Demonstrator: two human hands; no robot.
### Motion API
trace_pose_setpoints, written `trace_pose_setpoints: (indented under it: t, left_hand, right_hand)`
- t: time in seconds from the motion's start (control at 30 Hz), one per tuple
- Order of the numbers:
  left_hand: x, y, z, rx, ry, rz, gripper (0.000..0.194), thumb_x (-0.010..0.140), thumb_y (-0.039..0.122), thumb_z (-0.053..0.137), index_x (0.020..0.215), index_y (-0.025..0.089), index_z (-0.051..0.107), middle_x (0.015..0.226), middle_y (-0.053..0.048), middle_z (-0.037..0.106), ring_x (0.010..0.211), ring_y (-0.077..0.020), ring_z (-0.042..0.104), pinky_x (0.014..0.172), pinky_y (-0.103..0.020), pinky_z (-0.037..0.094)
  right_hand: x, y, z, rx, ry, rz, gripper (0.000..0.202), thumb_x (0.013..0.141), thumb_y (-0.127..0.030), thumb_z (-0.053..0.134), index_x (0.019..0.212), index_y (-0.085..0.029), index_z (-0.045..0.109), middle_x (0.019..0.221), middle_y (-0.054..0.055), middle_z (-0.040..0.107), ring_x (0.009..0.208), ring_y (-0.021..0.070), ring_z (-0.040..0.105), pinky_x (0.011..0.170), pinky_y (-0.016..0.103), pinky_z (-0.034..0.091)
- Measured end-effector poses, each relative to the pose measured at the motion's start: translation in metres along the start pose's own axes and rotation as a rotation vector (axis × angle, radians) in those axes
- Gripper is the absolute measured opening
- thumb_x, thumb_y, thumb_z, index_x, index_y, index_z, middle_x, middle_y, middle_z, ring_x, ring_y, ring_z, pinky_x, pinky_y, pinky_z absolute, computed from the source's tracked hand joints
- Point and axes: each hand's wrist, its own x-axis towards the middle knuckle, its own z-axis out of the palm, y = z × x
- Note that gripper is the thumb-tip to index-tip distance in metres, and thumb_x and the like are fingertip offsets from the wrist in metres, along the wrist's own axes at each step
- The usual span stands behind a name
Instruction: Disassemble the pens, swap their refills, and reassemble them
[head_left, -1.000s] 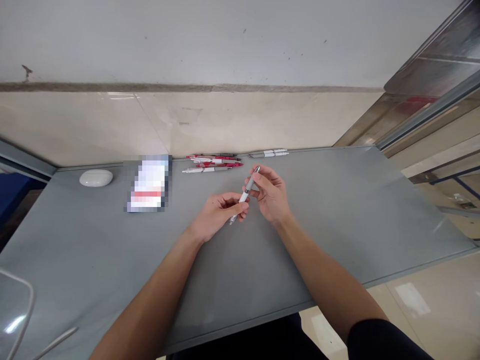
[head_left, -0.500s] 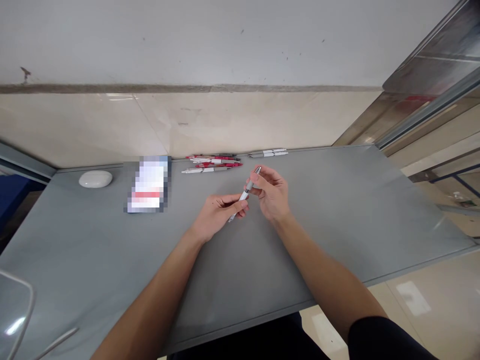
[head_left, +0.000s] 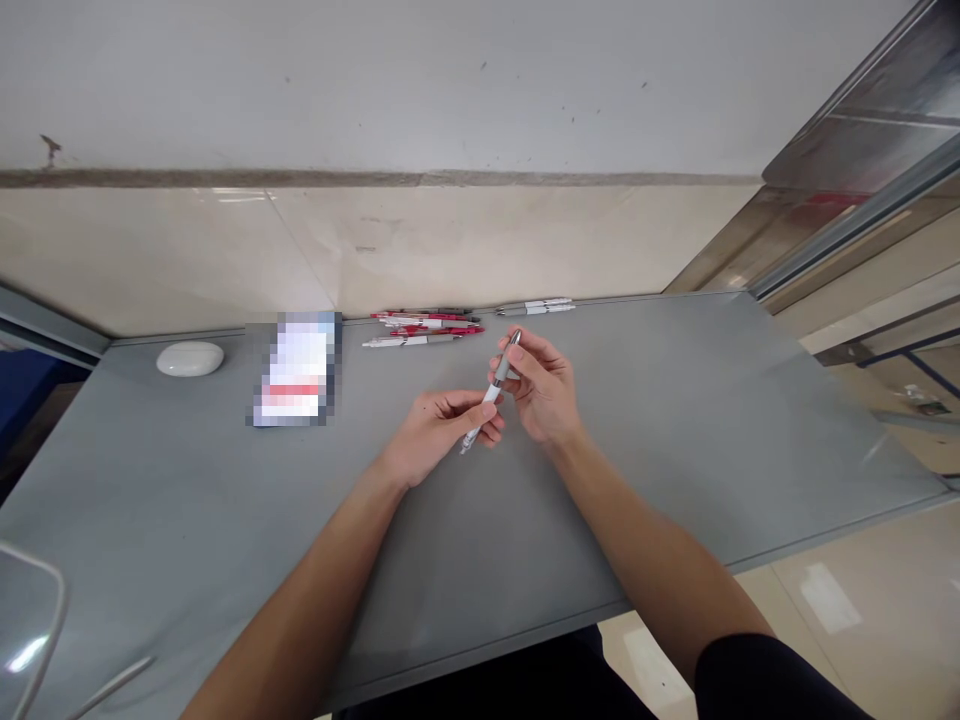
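Over the counter (head_left: pixel 675 440), toward its back edge: ballpoint pen (head_left: pixel 502 370) aslant, my left hand (head_left: pixel 431 435) pinching its white barrel (head_left: pixel 492 393), my right hand (head_left: pixel 549 395) near its metal tip (head_left: pixel 516 338). Light, aligned pinches should, I judge, spare the barrel sideways strain.

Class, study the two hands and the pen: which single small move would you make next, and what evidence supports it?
I would probably try a gentle twist of the grey section with the right hand, keeping the left hand steady. Both hands grip the same pen: right fingers near its metal tip, left ones on its white barrel.
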Motion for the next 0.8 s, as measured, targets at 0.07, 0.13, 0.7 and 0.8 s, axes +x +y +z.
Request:
trace_pose_setpoints:
  t: [0.07, 0.13, 0.7, 0.8]
  left_hand:
    - [0.0012, -0.0004, 0.0002, -0.006, 0.074, 0.017, 0.028, 0.079, 0.038, 0.071, 0.094, 0.016, 0.072, 0.082, -0.005, 0.068, 0.071, -0.0157, 0.064, 0.072, -0.032, 0.054]
    - [0.0021, -0.0004, 0.0005, 0.043, 0.149, 0.043, 0.028, 0.076, 0.038, 0.074, 0.093, 0.015, 0.072, 0.079, -0.004, 0.068, 0.068, -0.0155, 0.064, 0.070, -0.033, 0.054]
    - [0.0013, -0.0057, 0.0097, 0.275, 0.345, 0.103, 0.025, 0.079, 0.038, 0.069, 0.096, 0.020, 0.072, 0.079, -0.003, 0.073, 0.076, -0.0186, 0.069, 0.077, -0.032, 0.055]
    - [0.0010, -0.0034, 0.0099, 0.202, 0.288, 0.091, 0.026, 0.078, 0.038, 0.070, 0.094, 0.017, 0.072, 0.081, -0.004, 0.073, 0.076, -0.0186, 0.069, 0.078, -0.034, 0.057]
  right_hand:
    - [0.0004, -0.0002, 0.0007, -0.004, 0.025, -0.004, 0.020, 0.070, -0.030, 0.076, 0.089, -0.029, 0.072, 0.090, -0.003, 0.069, 0.071, 0.0107, 0.065, 0.065, 0.028, 0.058]
    - [0.0007, 0.0000, 0.0015, -0.026, 0.054, -0.004, 0.020, 0.069, -0.031, 0.077, 0.089, -0.028, 0.072, 0.091, -0.003, 0.069, 0.072, 0.0109, 0.065, 0.067, 0.029, 0.059]
    - [0.0015, 0.0049, 0.0056, -0.047, 0.170, -0.075, 0.021, 0.065, -0.029, 0.080, 0.082, -0.024, 0.069, 0.076, -0.003, 0.064, 0.065, 0.0117, 0.065, 0.065, 0.031, 0.058]
    - [0.0020, 0.0038, 0.0046, -0.021, 0.154, -0.045, 0.020, 0.064, -0.029, 0.080, 0.081, -0.024, 0.070, 0.078, -0.003, 0.065, 0.065, 0.0112, 0.064, 0.064, 0.030, 0.058]
